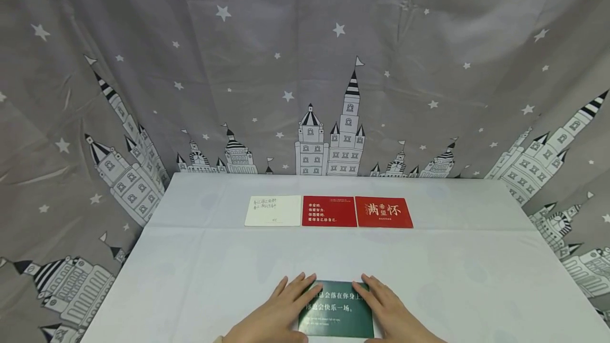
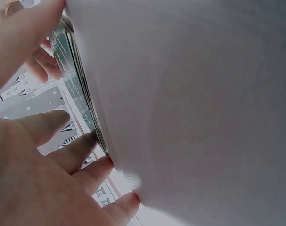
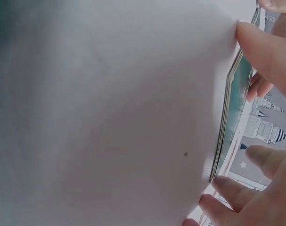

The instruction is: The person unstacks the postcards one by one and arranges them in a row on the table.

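A stack of cards with a dark green top card (image 1: pixel 335 314) printed in white lies at the near edge of the white table (image 1: pixel 214 269). My left hand (image 1: pixel 281 306) rests flat with straight fingers against the stack's left side. On the right side my right hand (image 1: pixel 388 308) lies the same way. In the left wrist view the fingers (image 2: pixel 81 150) touch the stack's edge (image 2: pixel 79 89). The right wrist view shows the stack's edge (image 3: pixel 232 108) between thumb and fingers (image 3: pixel 270 188).
Farther back on the table three cards lie in a row: a white one (image 1: pixel 273 210), a red one with white text (image 1: pixel 329 211) and a red one with large characters (image 1: pixel 383 212). A grey star-and-castle curtain (image 1: pixel 286 68) hangs behind and beside the table.
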{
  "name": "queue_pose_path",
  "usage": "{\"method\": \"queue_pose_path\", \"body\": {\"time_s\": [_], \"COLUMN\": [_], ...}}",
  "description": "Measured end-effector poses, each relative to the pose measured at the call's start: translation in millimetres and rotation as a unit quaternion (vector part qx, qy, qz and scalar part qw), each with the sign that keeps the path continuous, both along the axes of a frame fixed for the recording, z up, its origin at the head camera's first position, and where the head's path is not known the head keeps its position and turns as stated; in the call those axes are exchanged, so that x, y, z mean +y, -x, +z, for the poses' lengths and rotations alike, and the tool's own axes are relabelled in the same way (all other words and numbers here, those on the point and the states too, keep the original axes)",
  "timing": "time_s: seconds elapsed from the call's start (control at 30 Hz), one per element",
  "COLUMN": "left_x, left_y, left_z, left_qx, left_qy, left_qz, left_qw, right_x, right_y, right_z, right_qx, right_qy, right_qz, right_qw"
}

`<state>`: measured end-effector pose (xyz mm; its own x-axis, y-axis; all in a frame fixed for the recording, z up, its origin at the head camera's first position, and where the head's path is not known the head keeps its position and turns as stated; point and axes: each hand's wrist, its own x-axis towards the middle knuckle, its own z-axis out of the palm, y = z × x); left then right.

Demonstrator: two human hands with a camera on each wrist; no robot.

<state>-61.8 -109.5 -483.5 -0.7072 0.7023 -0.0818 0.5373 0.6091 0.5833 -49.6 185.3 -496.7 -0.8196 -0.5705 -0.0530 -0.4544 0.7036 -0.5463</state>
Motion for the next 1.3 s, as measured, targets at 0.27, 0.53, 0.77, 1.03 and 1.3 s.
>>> {"method": "queue_pose_path", "body": {"time_s": [0.27, 0.53, 0.77, 1.03, 1.3], "left_x": [2, 2, 1, 0, -2], "left_y": [1.1, 0.7, -0.8, -3.2, -1.9], "left_z": [0.1, 1.1, 1.0, 2.8, 11.4], "left_qx": [-0.015, 0.0, 0.0, 0.001, -0.022], "left_qy": [0.009, 0.009, 0.002, -0.001, 0.005], "left_qz": [0.018, 0.017, 0.016, 0.026, 0.039], "left_qw": [0.9997, 0.9998, 0.9999, 0.9997, 0.999], "right_x": [-2, -3, -3, -2, -2], "right_y": [2.5, 1.9, -0.6, -2.4, 0.7], "right_z": [3.0, 5.7, 5.6, 7.9, 15.5], "right_qx": [-0.037, -0.032, -0.021, -0.009, -0.003], "right_qy": [-0.018, -0.035, -0.047, -0.037, -0.034], "right_qz": [-0.006, -0.011, -0.011, -0.006, 0.0], "right_qw": [0.999, 0.999, 0.999, 0.999, 0.999]}}
